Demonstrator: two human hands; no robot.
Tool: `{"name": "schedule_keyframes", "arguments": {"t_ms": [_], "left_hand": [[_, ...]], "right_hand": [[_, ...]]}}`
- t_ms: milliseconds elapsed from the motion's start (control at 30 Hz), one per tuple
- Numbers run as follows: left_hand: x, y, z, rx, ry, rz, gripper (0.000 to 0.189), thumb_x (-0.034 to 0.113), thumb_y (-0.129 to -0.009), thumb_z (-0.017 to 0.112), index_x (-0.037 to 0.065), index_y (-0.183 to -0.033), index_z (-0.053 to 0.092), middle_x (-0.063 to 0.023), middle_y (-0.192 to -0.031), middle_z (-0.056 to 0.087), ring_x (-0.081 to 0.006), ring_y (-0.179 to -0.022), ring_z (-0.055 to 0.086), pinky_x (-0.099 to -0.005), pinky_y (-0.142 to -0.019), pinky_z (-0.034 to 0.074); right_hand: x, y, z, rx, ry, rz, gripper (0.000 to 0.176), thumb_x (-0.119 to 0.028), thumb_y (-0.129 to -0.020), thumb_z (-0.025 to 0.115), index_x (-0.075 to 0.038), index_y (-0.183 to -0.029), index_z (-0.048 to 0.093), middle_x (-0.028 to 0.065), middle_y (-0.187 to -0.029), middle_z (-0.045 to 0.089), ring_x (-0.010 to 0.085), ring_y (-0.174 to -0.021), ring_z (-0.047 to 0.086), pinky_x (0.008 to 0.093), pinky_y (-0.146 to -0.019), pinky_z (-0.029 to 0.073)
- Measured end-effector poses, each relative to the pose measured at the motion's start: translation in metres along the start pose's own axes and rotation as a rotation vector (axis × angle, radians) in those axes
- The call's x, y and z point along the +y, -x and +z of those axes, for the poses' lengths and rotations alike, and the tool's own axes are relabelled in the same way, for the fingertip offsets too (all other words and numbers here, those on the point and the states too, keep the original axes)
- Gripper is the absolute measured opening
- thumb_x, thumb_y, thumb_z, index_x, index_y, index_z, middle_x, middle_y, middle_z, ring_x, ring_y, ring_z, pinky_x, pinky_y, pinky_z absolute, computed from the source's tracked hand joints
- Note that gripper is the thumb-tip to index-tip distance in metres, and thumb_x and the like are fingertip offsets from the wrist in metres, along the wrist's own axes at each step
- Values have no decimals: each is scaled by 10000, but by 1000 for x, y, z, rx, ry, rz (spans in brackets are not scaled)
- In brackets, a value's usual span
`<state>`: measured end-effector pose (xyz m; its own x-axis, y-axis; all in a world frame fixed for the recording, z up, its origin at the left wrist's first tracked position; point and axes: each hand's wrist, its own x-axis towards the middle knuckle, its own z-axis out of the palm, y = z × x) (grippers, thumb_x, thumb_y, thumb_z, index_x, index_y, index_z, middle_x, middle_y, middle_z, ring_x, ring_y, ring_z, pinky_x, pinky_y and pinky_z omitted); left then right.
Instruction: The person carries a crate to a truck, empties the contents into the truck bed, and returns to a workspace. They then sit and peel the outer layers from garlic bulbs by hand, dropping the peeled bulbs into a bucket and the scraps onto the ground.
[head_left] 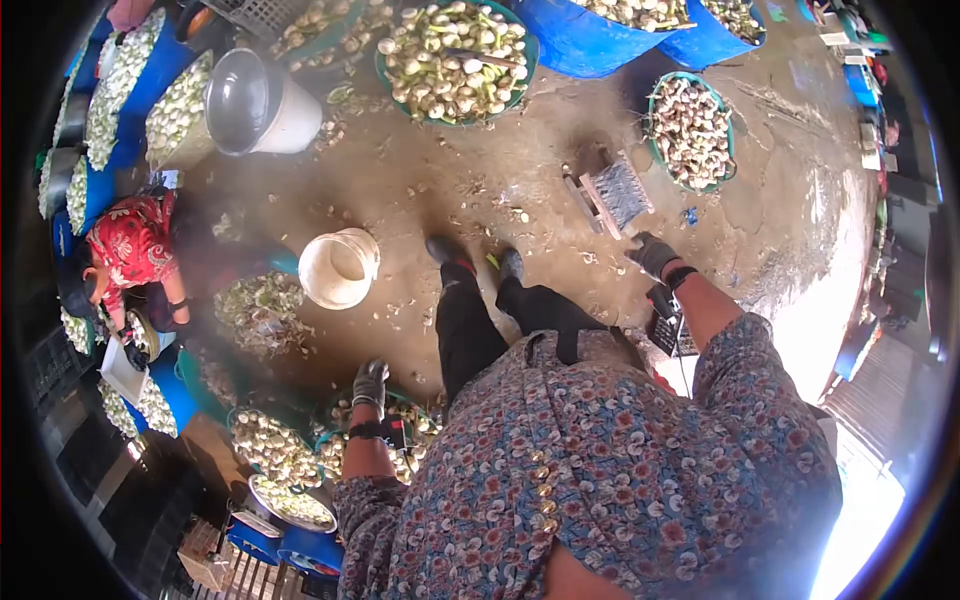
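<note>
My right hand (652,255), in a grey glove with a dark wristband, hangs just short of a low stool (618,195) with a woven seat. Its fingers look apart, and nothing shows in them. My left hand (369,386), gloved as well, is down beside a basket of pale bulbs (410,440) that look like onions. Its fingers are loosely stretched, with no object visible in them. Both arms are apart, and my dark shoes stand on the wet floor between them.
A white bucket (340,268) stands left of my feet, beside a heap of green trimmings (262,312). Ahead are a large basket of bulbs (455,60), blue tubs (590,40) and a smaller basket (692,132). A person in red (135,240) works at the left. Scraps litter the floor.
</note>
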<state>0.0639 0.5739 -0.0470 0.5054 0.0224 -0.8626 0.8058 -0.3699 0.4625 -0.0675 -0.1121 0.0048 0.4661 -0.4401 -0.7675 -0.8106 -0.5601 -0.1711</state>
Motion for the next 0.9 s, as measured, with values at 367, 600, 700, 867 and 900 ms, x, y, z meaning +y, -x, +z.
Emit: {"name": "schedule_keyframes", "arguments": {"t_ms": [367, 600, 700, 867, 900], "left_hand": [[211, -168, 63, -54, -272, 85, 381, 272, -944, 653, 30, -1235, 613, -145, -1163, 667, -210, -1049, 616, -344, -941, 485], [243, -274, 174, -136, -459, 215, 375, 278, -969, 603, 27, -1247, 606, -150, -1105, 685, -225, -1045, 652, -337, -917, 508], [261, -316, 243, -205, -313, 278, 274, 134, -995, 553, 10, -1236, 595, -140, -1160, 666, -207, -1062, 645, -309, -940, 494], [257, -375, 321, -275, -239, 297, 277, 101, -961, 600, 42, -1232, 605, -115, -1107, 689, -190, -1017, 654, -328, -904, 512], [256, -386, 328, -271, -307, 342, 286, 100, -955, 609, 49, -1236, 605, -112, -1098, 693, -192, -1004, 658, -334, -894, 517]], "right_hand": [[-62, -105, -14, -226, 701, -92, 354, -147, -887, 556, -147, -1241, 585, 166, -1119, 646, 361, -1055, 652, 471, -898, 517], [-61, -313, 8, -292, 839, -83, 343, -192, -933, 450, -137, -1250, 568, 157, -1179, 623, 346, -1043, 636, 467, -883, 511], [-64, -386, 17, -333, 834, -97, 525, -258, -898, 596, -113, -1383, 454, 156, -1321, 574, 335, -1157, 606, 449, -944, 498], [-50, -465, 50, -325, 822, -181, 749, -390, -835, 706, -146, -1464, 380, 190, -1474, 431, 365, -1345, 439, 462, -1079, 398], [-49, -476, 56, -379, 855, -214, 667, -397, -861, 670, -152, -1430, 424, 188, -1448, 455, 362, -1336, 447, 478, -1098, 365]]}}
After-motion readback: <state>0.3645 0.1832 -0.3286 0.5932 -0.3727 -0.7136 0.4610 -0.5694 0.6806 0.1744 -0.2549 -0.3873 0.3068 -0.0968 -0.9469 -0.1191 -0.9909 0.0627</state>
